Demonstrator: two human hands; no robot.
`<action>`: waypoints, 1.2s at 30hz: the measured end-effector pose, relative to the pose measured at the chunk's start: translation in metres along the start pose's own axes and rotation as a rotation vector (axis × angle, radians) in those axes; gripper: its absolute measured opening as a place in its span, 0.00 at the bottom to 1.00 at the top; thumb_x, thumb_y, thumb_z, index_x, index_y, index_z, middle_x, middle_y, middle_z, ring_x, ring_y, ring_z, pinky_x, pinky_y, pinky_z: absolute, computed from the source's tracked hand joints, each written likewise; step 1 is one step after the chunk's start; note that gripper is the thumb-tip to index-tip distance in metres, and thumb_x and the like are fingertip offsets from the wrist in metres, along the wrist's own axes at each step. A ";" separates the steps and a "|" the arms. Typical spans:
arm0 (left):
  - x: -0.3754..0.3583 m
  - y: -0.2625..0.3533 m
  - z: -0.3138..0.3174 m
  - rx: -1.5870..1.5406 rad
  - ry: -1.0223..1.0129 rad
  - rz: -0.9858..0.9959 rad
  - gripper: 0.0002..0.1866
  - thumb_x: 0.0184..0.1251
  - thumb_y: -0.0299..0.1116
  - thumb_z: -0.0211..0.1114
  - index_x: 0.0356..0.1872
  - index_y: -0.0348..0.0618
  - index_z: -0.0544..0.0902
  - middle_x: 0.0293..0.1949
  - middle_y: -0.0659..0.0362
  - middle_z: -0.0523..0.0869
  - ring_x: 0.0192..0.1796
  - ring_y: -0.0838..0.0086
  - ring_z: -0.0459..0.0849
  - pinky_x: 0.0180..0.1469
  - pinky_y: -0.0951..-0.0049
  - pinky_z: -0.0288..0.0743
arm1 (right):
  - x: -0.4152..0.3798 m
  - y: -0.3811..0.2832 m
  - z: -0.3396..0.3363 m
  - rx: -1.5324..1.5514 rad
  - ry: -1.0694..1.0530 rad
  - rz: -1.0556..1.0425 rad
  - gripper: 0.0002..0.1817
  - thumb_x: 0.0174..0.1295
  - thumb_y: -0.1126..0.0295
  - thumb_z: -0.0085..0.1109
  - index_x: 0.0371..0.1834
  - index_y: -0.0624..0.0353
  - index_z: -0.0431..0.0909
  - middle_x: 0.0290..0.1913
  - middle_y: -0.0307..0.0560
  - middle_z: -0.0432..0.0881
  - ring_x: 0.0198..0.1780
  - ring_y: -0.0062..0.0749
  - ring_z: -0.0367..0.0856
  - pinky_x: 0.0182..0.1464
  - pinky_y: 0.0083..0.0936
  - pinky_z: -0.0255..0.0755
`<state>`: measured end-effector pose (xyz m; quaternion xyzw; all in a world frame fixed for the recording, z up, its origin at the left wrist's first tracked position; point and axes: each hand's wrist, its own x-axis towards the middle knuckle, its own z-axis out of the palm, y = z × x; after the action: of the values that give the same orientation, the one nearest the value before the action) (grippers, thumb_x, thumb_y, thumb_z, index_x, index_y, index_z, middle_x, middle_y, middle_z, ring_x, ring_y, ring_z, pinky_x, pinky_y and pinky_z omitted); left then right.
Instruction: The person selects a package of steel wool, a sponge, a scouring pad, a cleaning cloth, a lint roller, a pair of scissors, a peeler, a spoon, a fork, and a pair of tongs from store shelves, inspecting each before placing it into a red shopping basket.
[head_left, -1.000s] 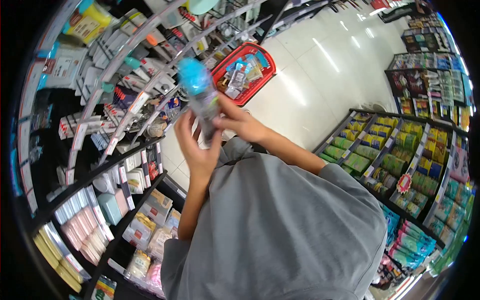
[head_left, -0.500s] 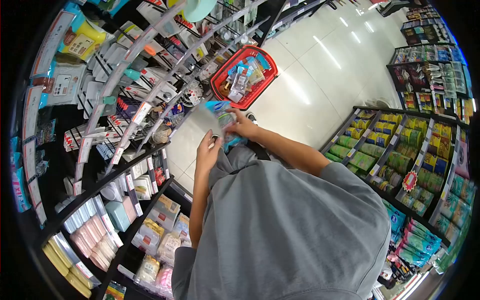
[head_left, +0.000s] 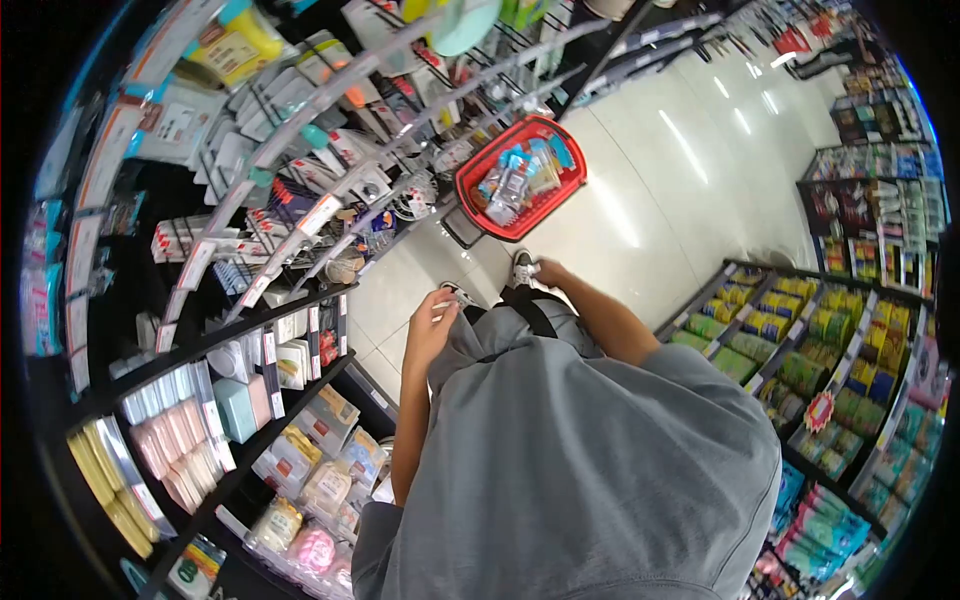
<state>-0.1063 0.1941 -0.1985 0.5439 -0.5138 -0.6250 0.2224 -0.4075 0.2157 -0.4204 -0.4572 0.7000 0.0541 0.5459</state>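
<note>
A shop aisle is seen here, a retail store without question. A red shopping basket (head_left: 520,175) is set on the glossy white tiled floor (head_left: 650,170), filled with packaged goods. To the left of the basket, a tall display rack (head_left: 300,215) is hung with carded small items on pegs, and price labels (head_left: 322,212) are clipped along its rails. Below that, shelves (head_left: 240,400) are stacked with boxed and wrapped products in neat rows. To the right of the basket, low shelving (head_left: 800,350) is packed with green and yellow packets, and more stocked racks (head_left: 880,120) are lined up beyond the basket.
</note>
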 end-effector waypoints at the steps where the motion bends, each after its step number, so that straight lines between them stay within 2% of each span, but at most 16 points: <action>1: -0.001 -0.003 -0.001 -0.001 0.025 0.002 0.18 0.61 0.33 0.61 0.51 0.36 0.74 0.44 0.55 0.82 0.42 0.72 0.81 0.43 0.75 0.75 | -0.014 0.013 0.018 -0.254 0.140 -0.144 0.24 0.53 0.55 0.56 0.51 0.54 0.75 0.41 0.56 0.81 0.39 0.45 0.81 0.42 0.35 0.75; 2: -0.004 -0.009 -0.001 -0.006 0.065 0.016 0.18 0.61 0.33 0.61 0.51 0.36 0.74 0.44 0.55 0.82 0.42 0.72 0.81 0.43 0.75 0.75 | 0.006 0.046 0.041 -0.252 0.050 -0.182 0.17 0.54 0.58 0.52 0.41 0.55 0.80 0.42 0.54 0.81 0.46 0.44 0.78 0.50 0.34 0.71; 4: -0.002 -0.012 -0.007 0.132 0.067 0.094 0.17 0.61 0.32 0.61 0.50 0.38 0.74 0.42 0.56 0.82 0.41 0.75 0.80 0.43 0.75 0.75 | 0.030 0.090 0.050 -0.220 0.042 -0.276 0.16 0.56 0.59 0.47 0.31 0.58 0.82 0.37 0.52 0.82 0.40 0.44 0.79 0.43 0.37 0.72; 5: -0.001 -0.003 -0.012 0.037 0.090 0.078 0.17 0.60 0.31 0.62 0.50 0.38 0.75 0.40 0.57 0.82 0.40 0.76 0.80 0.42 0.76 0.75 | -0.001 0.060 0.030 -0.131 0.105 -0.169 0.15 0.55 0.61 0.48 0.28 0.59 0.81 0.34 0.53 0.82 0.36 0.45 0.79 0.40 0.38 0.72; 7: 0.003 0.018 -0.023 -0.068 0.127 0.124 0.15 0.60 0.30 0.62 0.48 0.40 0.76 0.34 0.61 0.82 0.36 0.80 0.79 0.37 0.79 0.74 | -0.016 0.043 0.006 -0.229 -0.150 0.017 0.14 0.53 0.61 0.50 0.24 0.59 0.80 0.27 0.51 0.80 0.29 0.32 0.77 0.31 0.31 0.71; 8: 0.007 0.030 -0.038 -0.064 0.170 0.149 0.15 0.60 0.30 0.62 0.48 0.40 0.76 0.34 0.61 0.82 0.36 0.80 0.79 0.37 0.79 0.74 | 0.004 0.069 0.011 -0.400 -0.182 -0.147 0.12 0.53 0.62 0.52 0.27 0.59 0.80 0.28 0.47 0.79 0.28 0.28 0.76 0.29 0.29 0.72; 10: 0.020 0.062 -0.065 0.120 0.255 0.276 0.14 0.60 0.29 0.62 0.47 0.40 0.77 0.30 0.63 0.81 0.33 0.82 0.77 0.34 0.80 0.72 | 0.005 0.089 0.013 0.152 -0.148 -0.032 0.11 0.53 0.64 0.53 0.34 0.57 0.78 0.32 0.45 0.80 0.30 0.30 0.77 0.29 0.33 0.73; 12: 0.030 0.103 -0.097 0.173 0.423 0.460 0.13 0.58 0.29 0.63 0.45 0.40 0.77 0.29 0.64 0.81 0.27 0.83 0.73 0.31 0.79 0.69 | -0.029 0.047 0.000 0.487 -0.095 0.216 0.11 0.55 0.65 0.53 0.40 0.56 0.77 0.34 0.43 0.80 0.31 0.31 0.78 0.29 0.36 0.74; 14: 0.044 0.146 -0.131 0.177 0.651 0.616 0.13 0.56 0.28 0.64 0.43 0.39 0.76 0.29 0.63 0.77 0.28 0.82 0.73 0.31 0.80 0.69 | -0.040 0.035 -0.001 0.648 -0.070 0.137 0.10 0.57 0.65 0.52 0.37 0.58 0.79 0.34 0.47 0.81 0.35 0.35 0.81 0.26 0.36 0.76; 16: 0.058 0.182 -0.168 0.136 0.834 0.816 0.14 0.55 0.26 0.66 0.43 0.41 0.76 0.30 0.64 0.74 0.32 0.80 0.74 0.31 0.81 0.69 | -0.016 0.056 0.009 0.086 -0.090 -0.291 0.11 0.57 0.63 0.53 0.35 0.57 0.80 0.34 0.48 0.83 0.38 0.38 0.82 0.33 0.36 0.77; 18: 0.063 0.219 -0.197 0.233 1.068 0.825 0.18 0.53 0.28 0.68 0.45 0.40 0.75 0.40 0.57 0.73 0.39 0.73 0.75 0.33 0.77 0.73 | -0.031 0.035 0.015 -0.148 0.071 -0.146 0.14 0.54 0.58 0.54 0.35 0.56 0.81 0.36 0.50 0.83 0.42 0.41 0.82 0.42 0.34 0.76; 20: 0.088 0.234 -0.230 0.291 1.258 0.787 0.24 0.49 0.36 0.72 0.46 0.37 0.74 0.40 0.51 0.74 0.42 0.63 0.76 0.43 0.67 0.72 | -0.025 0.050 0.024 0.034 0.165 -0.147 0.15 0.51 0.62 0.56 0.38 0.59 0.82 0.42 0.52 0.82 0.45 0.36 0.79 0.49 0.29 0.71; 25: 0.140 0.242 -0.270 0.636 1.494 0.727 0.30 0.45 0.46 0.74 0.44 0.34 0.76 0.41 0.52 0.76 0.40 0.62 0.77 0.44 0.66 0.71 | -0.047 0.051 0.017 0.078 0.102 -0.033 0.12 0.52 0.64 0.58 0.39 0.50 0.83 0.48 0.47 0.79 0.50 0.37 0.77 0.54 0.27 0.71; 29: 0.134 0.249 -0.263 0.503 1.286 0.704 0.27 0.48 0.42 0.73 0.43 0.32 0.75 0.37 0.53 0.80 0.37 0.70 0.78 0.41 0.73 0.71 | -0.066 0.042 0.013 0.104 0.103 -0.029 0.12 0.52 0.66 0.59 0.40 0.50 0.83 0.47 0.48 0.80 0.51 0.39 0.77 0.54 0.27 0.71; 31: 0.126 0.249 -0.253 -0.069 0.910 0.780 0.20 0.55 0.35 0.69 0.43 0.33 0.75 0.33 0.57 0.83 0.34 0.80 0.78 0.37 0.80 0.70 | -0.078 0.028 0.009 0.202 0.127 0.068 0.12 0.51 0.65 0.59 0.39 0.51 0.83 0.47 0.49 0.80 0.51 0.40 0.77 0.54 0.28 0.71; 36: 0.087 0.245 -0.237 -0.181 0.718 0.862 0.12 0.61 0.29 0.63 0.41 0.31 0.74 0.37 0.55 0.83 0.36 0.81 0.79 0.38 0.84 0.70 | -0.076 0.029 0.010 0.185 0.159 0.074 0.16 0.48 0.61 0.60 0.36 0.59 0.83 0.46 0.50 0.81 0.51 0.42 0.77 0.53 0.29 0.69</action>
<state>0.0136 -0.0650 0.0069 0.4422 -0.5259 -0.2952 0.6639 -0.4216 0.2820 -0.3750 -0.3816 0.7594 -0.0271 0.5263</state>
